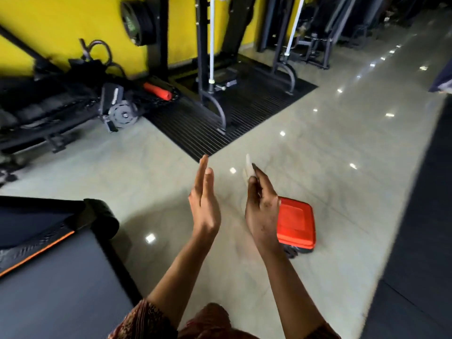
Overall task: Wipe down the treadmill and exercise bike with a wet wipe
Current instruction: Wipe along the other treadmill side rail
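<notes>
My left hand (205, 203) is raised over the tiled floor with its fingers straight and together, holding nothing. A short gap to its right, my right hand (263, 204) pinches a thin white wipe (248, 167) that sticks up edge-on above the fingertips. The treadmill (49, 277) fills the lower left corner, showing its dark belt, an orange stripe and a black rounded end cap. An exercise machine with a grey flywheel (122, 115) lies along the yellow wall at the left.
A red plastic case (297, 225) lies on the floor just right of my right hand. A ribbed black mat (195, 133) carries a black weight rack (210, 69) ahead. A dark rubber floor strip (420, 216) runs along the right.
</notes>
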`<state>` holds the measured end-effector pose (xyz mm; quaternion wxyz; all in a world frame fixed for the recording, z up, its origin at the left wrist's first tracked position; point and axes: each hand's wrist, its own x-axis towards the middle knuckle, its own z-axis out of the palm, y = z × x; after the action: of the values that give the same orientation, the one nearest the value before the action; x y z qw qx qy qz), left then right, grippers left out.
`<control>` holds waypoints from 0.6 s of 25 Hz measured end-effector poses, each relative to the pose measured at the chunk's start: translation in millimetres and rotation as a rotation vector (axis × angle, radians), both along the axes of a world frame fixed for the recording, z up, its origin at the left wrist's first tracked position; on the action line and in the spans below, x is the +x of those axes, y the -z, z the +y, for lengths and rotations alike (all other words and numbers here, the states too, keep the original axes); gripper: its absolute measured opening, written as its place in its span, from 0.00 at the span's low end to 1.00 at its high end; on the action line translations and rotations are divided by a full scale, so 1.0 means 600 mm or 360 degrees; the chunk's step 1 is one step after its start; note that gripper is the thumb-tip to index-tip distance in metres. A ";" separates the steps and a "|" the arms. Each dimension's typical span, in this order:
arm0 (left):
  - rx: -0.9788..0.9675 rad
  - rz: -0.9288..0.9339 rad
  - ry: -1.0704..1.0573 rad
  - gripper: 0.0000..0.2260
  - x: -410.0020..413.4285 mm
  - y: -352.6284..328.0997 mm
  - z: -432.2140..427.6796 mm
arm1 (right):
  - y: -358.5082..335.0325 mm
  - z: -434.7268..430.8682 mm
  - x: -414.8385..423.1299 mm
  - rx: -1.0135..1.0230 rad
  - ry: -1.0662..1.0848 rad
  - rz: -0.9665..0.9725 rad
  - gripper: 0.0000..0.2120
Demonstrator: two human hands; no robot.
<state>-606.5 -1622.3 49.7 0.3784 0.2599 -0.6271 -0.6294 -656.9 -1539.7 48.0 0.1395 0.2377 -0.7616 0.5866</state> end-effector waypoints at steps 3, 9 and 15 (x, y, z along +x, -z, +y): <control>0.0096 0.0015 -0.0250 0.24 -0.058 0.016 -0.084 | 0.014 -0.094 -0.070 -0.0036 -0.0289 0.0052 0.16; 0.0055 0.0080 -0.0434 0.27 -0.208 0.009 -0.298 | 0.032 -0.322 -0.232 -0.0062 -0.0630 -0.0015 0.16; -0.0009 0.0181 -0.0602 0.27 -0.325 -0.028 -0.550 | 0.003 -0.573 -0.352 -0.0119 -0.0914 -0.0034 0.14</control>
<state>-801.7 -1952.4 66.6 0.5254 0.3360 -0.5465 -0.5589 -868.1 -1883.6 46.5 -0.0318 0.4321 -0.6424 0.6322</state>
